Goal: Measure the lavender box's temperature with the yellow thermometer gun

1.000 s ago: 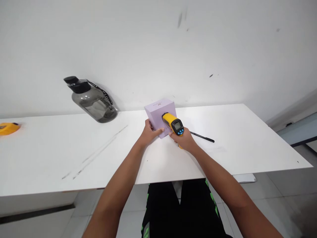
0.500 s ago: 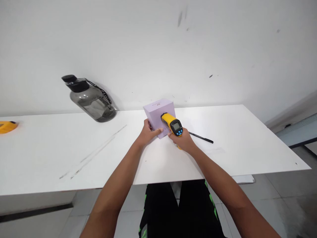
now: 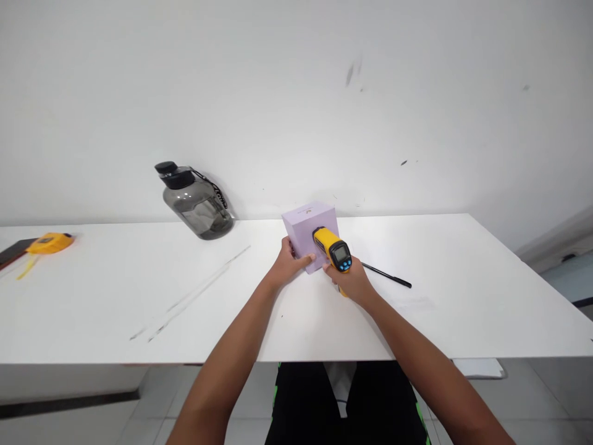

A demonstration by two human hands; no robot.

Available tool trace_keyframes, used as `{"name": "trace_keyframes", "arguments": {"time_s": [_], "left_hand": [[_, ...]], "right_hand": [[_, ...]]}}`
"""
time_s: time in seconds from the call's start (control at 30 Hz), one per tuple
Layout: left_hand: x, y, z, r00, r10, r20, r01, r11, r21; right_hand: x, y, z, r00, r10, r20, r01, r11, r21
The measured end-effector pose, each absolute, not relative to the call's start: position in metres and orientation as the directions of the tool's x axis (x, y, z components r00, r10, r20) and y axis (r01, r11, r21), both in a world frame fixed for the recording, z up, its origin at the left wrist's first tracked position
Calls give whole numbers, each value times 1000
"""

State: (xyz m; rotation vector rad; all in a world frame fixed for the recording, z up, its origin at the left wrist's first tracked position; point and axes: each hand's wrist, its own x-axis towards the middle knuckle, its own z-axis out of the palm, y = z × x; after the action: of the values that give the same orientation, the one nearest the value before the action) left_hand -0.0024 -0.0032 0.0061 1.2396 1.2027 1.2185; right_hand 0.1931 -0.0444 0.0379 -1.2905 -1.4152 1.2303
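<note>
Head view: your left hand (image 3: 286, 267) steadies the lilac box (image 3: 309, 233) at frame centre on the desk (image 3: 463, 296); your right hand (image 3: 352, 281) is wrapped around the yellow thermometer gun (image 3: 334, 250), nose against the box. Reading looks underway, display unreadable. Pen (image 3: 386, 275) right.

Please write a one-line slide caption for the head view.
Left hand steadies a lilac box while right hand aims a yellow infrared thermometer.

I read bright, even, diffuse light with no single source in view. The white bench (image 3: 92, 309) and wall (image 3: 278, 93) run near overexposed. Shadows are soft and faint. Focus holds centrally; the bench edge bows from wide-angle distortion, and the corners soften slightly.
</note>
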Motion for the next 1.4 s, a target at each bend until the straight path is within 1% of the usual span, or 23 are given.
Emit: {"name": "trace_keyframes", "arguments": {"time_s": [0.17,0.27,0.37,0.5,0.57,0.67,0.8,0.97,1.07,1.23,1.4], "left_hand": [[-3,-5,9,32,999,22,-2,-22,1000],[-4,-5,8,20,999,28,20,-28,999],[-6,-1,4,37,998,48,17,-49,999],[-6,5,-2,-29,998,54,-11,-55,998],[-6,6,-3,-34,998,54,-8,-54,998],[-5,5,-2,4,998,61,-32,-61,998],[-4,2,-1,13,999,41,-7,-40,999],[-5,3,-1,-2,999,43,-14,-43,999],[-5,5,2,-21,1000,5,-55,-6,998],[-5,9,8,-52,994,-98,-259,81,962],[-3,9,9,-89,988,-123,-282,93,955]], "right_hand": [[193,-45,34,-155,988,-8,142,14,-990],[191,-45,34,-139,990,-12,116,4,-993],[190,-45,34,-131,991,-7,132,10,-991],[191,-45,35,-129,991,19,142,37,-989],[192,-45,35,-134,991,8,156,29,-987],[192,-46,34,-119,993,-2,175,19,-984],[190,-46,34,-124,992,-36,134,-19,-991],[189,-47,36,-102,993,-57,143,-42,-989],[188,-50,40,-91,994,-53,121,-42,-992],[187,-54,47,-67,996,-67,101,-60,-993],[187,-54,50,-70,992,-105,59,-101,-993]]}}
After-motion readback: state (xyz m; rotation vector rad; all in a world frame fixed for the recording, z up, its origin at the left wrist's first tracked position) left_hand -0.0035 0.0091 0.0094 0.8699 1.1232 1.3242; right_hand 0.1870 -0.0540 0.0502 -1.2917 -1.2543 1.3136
